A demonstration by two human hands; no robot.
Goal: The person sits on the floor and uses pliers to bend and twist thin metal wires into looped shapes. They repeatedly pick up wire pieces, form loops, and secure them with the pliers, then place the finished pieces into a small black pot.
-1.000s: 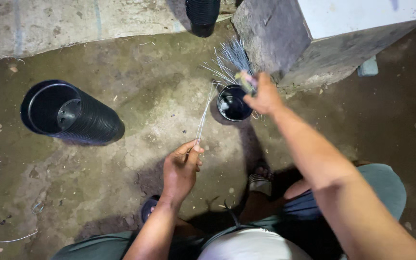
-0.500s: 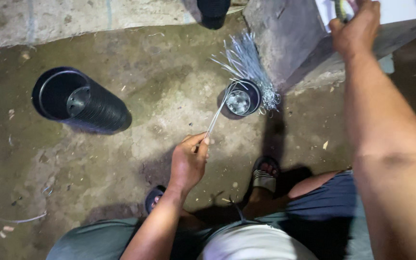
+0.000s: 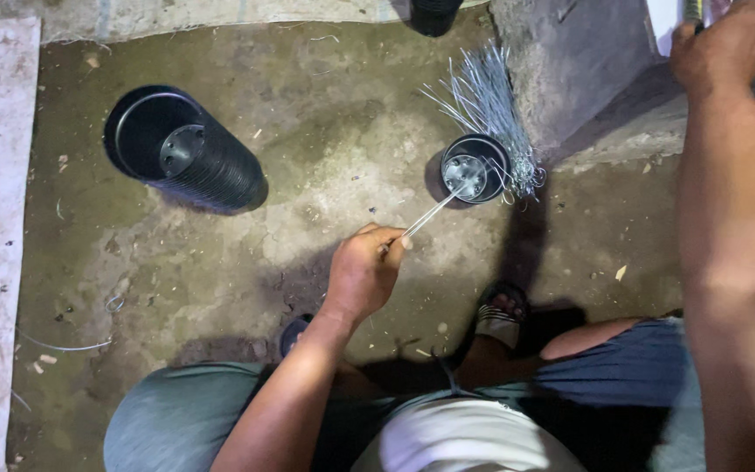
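Thin wires (image 3: 431, 212) and a small black pot (image 3: 475, 168)

The silvery wires slant up toward the pot, which stands upright on the dirt floor (image 3: 325, 157) (rim touched by a wire bundle (image 3: 489, 103)).

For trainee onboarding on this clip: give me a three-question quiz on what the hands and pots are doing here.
1. True or false: the left hand pinches thin wires.
2. Where do those wires lead? A) the lying stack of black pots B) the small black pot C) the sandal
3. What leans against the small pot's far side?

Key: 1 true. 2 B. 3 the bundle of grey wires. The right hand rests up on the block.
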